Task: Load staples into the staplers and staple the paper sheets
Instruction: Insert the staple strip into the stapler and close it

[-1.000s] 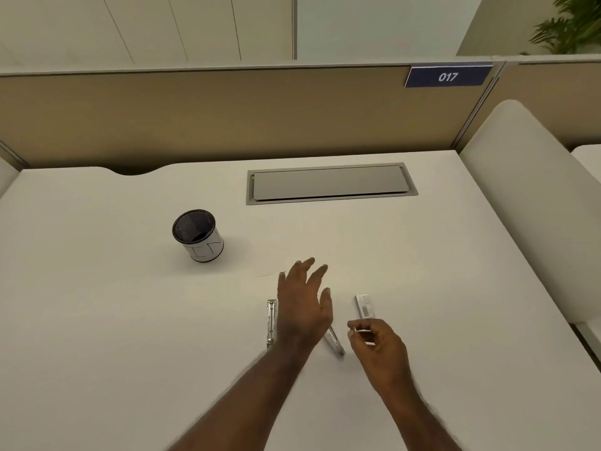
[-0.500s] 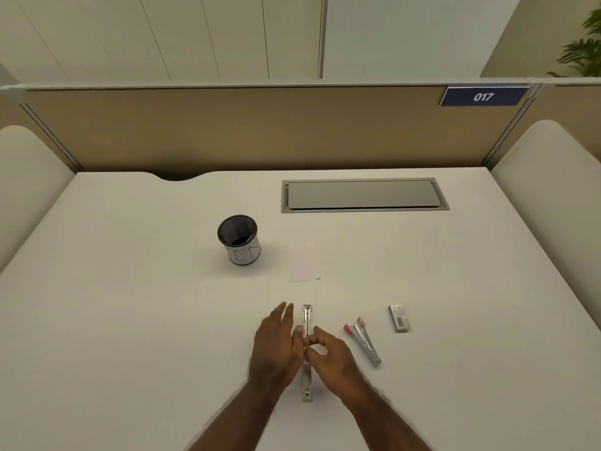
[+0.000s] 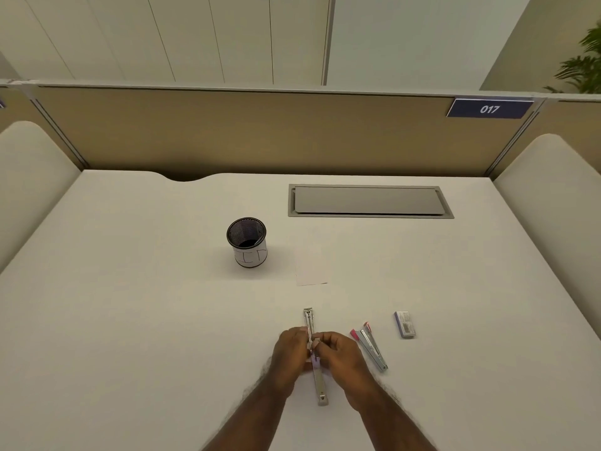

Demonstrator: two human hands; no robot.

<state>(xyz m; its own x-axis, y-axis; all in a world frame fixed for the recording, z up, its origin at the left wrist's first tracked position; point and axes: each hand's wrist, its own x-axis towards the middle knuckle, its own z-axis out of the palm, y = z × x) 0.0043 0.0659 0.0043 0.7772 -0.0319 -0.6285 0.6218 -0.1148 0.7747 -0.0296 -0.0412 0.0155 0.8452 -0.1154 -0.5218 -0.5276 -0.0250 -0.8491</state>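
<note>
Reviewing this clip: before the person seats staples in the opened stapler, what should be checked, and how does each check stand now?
1. Opened stapler lies flat on the desk, unfolded lengthwise: ok.
2. Left hand steadies the stapler from its side: ok.
3. Right hand pinches at the magazine; whether it holds a staple strip: cannot tell.
4. Staple box within reach, right of the hands: ok.
5. Second stapler, pink-tipped, lies untouched beside the right hand; loaded or not: cannot tell.
6. Paper sheet lies ahead, beside the mesh cup, apart from the staplers: ok.
</note>
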